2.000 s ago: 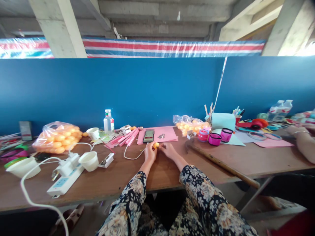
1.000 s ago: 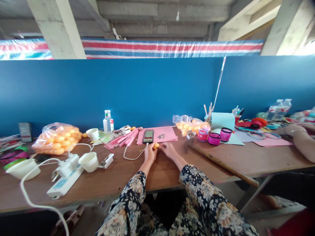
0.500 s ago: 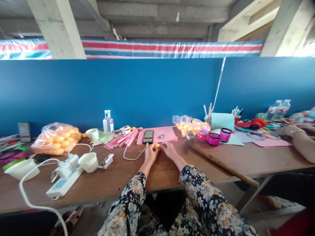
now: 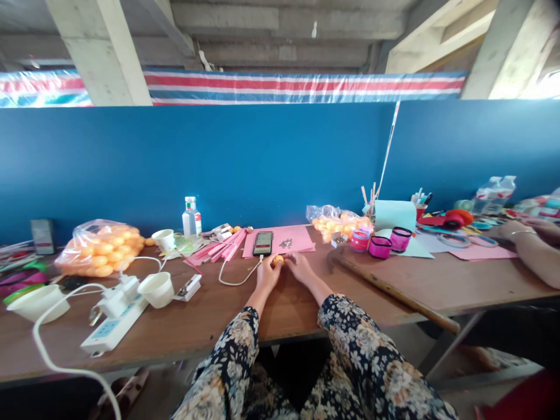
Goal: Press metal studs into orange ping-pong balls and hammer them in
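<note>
Between the fingers of my left hand [image 4: 268, 274] is a small orange ball [image 4: 278, 259], like a table tennis ball. My right hand [image 4: 301, 267] comes in from the other side, its thumb and fingers pinched together close to the ball. Whatever those fingertips hold, if anything, is too small to make out. Just beyond the hands, a phone [image 4: 263, 243] on a white cable lies on pink paper [image 4: 301, 236]. Several small metal pieces [image 4: 286, 243] are heaped on that paper, right of the phone.
Bags of orange balls [image 4: 102, 248] stand left and behind. A power strip [image 4: 114, 326] and white cups [image 4: 156, 289] are at left. A hammer with a wooden handle [image 4: 398, 294] lies at right, near pink-and-black cloth bands [image 4: 380, 247]. Another person's arm [image 4: 536, 256] rests far right.
The fingers have shifted slightly around the orange ball, and the right fingertips sit a little differently beside it. Otherwise the scene is the same, apart from a slight camera shift.
</note>
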The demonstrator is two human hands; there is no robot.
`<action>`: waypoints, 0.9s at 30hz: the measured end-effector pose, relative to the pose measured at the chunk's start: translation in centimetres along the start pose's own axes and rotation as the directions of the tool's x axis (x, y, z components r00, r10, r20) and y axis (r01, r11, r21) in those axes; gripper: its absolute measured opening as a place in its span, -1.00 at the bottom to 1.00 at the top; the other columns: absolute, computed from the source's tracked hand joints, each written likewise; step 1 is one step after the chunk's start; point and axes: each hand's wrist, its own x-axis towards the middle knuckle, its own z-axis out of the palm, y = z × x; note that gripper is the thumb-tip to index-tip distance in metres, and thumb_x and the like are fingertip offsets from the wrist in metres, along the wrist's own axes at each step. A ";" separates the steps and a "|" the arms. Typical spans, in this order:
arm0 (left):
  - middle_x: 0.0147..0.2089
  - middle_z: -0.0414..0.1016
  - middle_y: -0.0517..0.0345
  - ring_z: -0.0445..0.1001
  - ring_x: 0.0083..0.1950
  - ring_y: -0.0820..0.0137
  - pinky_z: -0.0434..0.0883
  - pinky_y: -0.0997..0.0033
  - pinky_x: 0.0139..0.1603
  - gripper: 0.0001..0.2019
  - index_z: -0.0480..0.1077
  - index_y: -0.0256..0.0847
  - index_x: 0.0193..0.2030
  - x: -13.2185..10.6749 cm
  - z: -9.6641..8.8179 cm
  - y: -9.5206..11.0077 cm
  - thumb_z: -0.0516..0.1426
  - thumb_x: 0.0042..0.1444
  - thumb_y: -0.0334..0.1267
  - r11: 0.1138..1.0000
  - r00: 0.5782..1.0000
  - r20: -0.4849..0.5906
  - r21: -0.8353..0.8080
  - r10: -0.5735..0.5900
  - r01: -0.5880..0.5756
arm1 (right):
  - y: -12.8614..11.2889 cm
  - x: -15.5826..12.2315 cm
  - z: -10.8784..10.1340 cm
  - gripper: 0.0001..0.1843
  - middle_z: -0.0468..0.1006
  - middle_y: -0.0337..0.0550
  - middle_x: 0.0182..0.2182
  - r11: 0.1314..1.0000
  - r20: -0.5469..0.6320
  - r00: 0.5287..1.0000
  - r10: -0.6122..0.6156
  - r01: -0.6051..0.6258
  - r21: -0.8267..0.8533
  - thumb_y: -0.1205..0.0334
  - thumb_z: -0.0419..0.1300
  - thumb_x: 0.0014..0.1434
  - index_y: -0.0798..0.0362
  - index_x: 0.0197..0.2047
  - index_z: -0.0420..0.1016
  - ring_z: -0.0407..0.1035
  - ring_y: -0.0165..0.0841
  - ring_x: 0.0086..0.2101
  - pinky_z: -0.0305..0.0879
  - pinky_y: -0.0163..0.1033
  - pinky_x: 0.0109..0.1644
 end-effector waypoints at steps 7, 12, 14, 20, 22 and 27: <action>-0.07 0.50 -0.05 0.48 -0.08 0.26 0.37 0.25 -0.04 -0.66 0.37 -0.25 -0.03 0.1 0.0 -0.2 0.06 0.05 -0.21 1.000 1.000 0.002 -0.027 -0.004 0.004 | -0.3 -0.1 0.0 -0.86 0.54 -0.13 -0.36 1.000 0.016 1.000 -0.012 0.012 0.021 0.38 0.09 0.00 0.09 -0.34 0.43 0.42 -0.31 -0.32 0.32 -0.19 -0.18; -0.03 0.48 -0.09 0.42 0.01 0.24 0.33 0.25 0.02 -0.65 0.38 -0.28 -0.03 0.1 -0.2 0.0 -0.01 0.12 -0.16 0.999 1.000 0.020 -0.047 0.011 -0.010 | -0.2 -0.1 0.1 -0.81 0.54 -0.11 -0.30 0.999 0.016 1.000 -0.016 0.015 0.046 0.38 0.10 -0.01 0.09 -0.27 0.43 0.43 -0.31 -0.29 0.34 -0.18 -0.16; 0.00 0.45 -0.11 0.38 0.06 0.23 0.28 0.23 0.07 -0.65 0.39 -0.30 -0.03 0.1 -0.2 -0.1 -0.05 0.14 -0.18 0.999 1.000 0.018 -0.046 0.016 -0.015 | -0.2 -0.1 0.1 -0.80 0.54 -0.11 -0.29 0.999 0.012 1.000 -0.017 0.016 0.052 0.39 0.10 -0.02 0.08 -0.27 0.43 0.43 -0.31 -0.28 0.34 -0.17 -0.14; -0.04 0.49 -0.03 0.43 -0.01 0.25 0.31 0.22 0.04 -0.67 0.37 -0.22 -0.02 0.1 0.0 -0.5 0.00 0.11 -0.19 0.997 1.000 0.009 -0.073 0.017 -0.017 | 0.0 0.0 0.1 -0.73 0.55 -0.11 -0.24 0.997 0.006 0.999 -0.032 0.032 0.077 0.43 0.05 0.02 0.06 -0.21 0.46 0.42 -0.30 -0.21 0.31 -0.15 -0.05; -0.04 0.49 -0.04 0.44 -0.02 0.26 0.33 0.23 0.02 -0.67 0.37 -0.22 -0.02 0.1 0.0 -0.4 0.03 0.09 -0.18 0.996 1.000 0.006 -0.090 0.021 -0.021 | 0.1 0.1 0.1 -0.71 0.55 -0.10 -0.22 0.995 0.007 0.999 -0.039 0.039 0.091 0.42 0.03 0.04 0.06 -0.18 0.46 0.42 -0.30 -0.18 0.30 -0.15 -0.04; -0.05 0.49 -0.05 0.45 -0.04 0.27 0.35 0.25 -0.01 -0.66 0.36 -0.22 -0.03 0.1 0.0 -0.3 0.07 0.05 -0.17 0.991 1.000 0.011 -0.128 0.028 -0.027 | 0.7 0.2 0.4 -0.70 0.54 -0.11 -0.19 0.991 0.009 0.998 -0.054 0.053 0.119 0.38 0.02 0.08 0.05 -0.14 0.46 0.41 -0.29 -0.16 0.29 -0.14 -0.02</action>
